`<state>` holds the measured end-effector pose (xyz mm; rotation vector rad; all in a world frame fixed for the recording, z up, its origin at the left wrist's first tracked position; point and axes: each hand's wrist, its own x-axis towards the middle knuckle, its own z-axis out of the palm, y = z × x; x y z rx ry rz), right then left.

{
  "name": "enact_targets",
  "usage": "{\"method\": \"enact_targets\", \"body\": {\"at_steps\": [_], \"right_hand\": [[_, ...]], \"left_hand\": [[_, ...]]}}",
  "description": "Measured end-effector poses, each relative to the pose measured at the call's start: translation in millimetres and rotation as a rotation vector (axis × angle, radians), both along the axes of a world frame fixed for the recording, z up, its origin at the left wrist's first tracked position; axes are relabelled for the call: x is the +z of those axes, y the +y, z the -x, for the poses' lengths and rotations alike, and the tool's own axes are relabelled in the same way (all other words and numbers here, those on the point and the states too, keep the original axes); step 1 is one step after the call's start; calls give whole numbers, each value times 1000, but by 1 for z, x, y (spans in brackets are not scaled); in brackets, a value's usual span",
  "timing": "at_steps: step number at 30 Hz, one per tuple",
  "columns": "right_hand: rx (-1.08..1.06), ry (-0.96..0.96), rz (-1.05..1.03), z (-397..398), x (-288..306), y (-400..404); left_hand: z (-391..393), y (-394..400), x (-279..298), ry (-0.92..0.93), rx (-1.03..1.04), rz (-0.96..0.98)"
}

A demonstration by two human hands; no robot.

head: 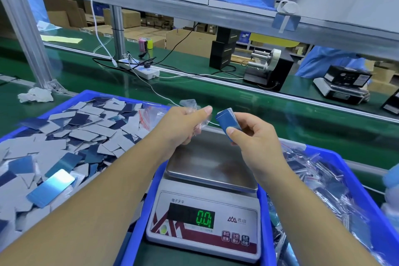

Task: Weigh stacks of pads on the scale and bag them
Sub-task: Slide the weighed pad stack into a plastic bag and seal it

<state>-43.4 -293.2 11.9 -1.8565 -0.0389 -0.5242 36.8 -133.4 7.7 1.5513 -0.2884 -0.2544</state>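
Stack: one, blue, a short block of thin pads pressed face to face. You hold it in your right hand, thumb on the near face and fingers curled behind, just above the far edge of the scale pan. Judged light and stiff as a block, but the smooth film faces look slippery, so the pads are likely to slide and fan out. Keep the pinch across both broad faces, near the middle, and square the edges before feeding it in.

Bag: one, clear plastic, thin and limp. Your left hand grips it with thumb on top and fingers curled under; it sits just beside the stack, not touching it as far as can be told. It will collapse and cling; take it at the mouth and spread the lips, since the stack's corners could catch or split the film. Whether the mouth is open cannot be told.

Scale: one, pan bare, green display reading close to zero.

Bins: two, both blue. The left bin holds loose pads, grey and blue, far too many and too overlapped to count, plus a few spare bags with red strips. The right bin holds filled bags, heaped and glossy, count not readable.

Hands: two, both occupied.
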Motion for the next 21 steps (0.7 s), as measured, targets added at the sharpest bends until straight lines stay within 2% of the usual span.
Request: {"method": "enact_targets", "body": {"at_steps": [11, 16, 21], "right_hand": [[128, 102, -124, 4, 0, 3], [124, 110, -128, 2, -2, 2], [119, 83, -127, 2, -3, 3]], "left_hand": [[-2, 2, -3, 27, -95, 149], [-7, 2, -2, 60, 82, 132], [-5, 2, -3, 40, -54, 171]]}}
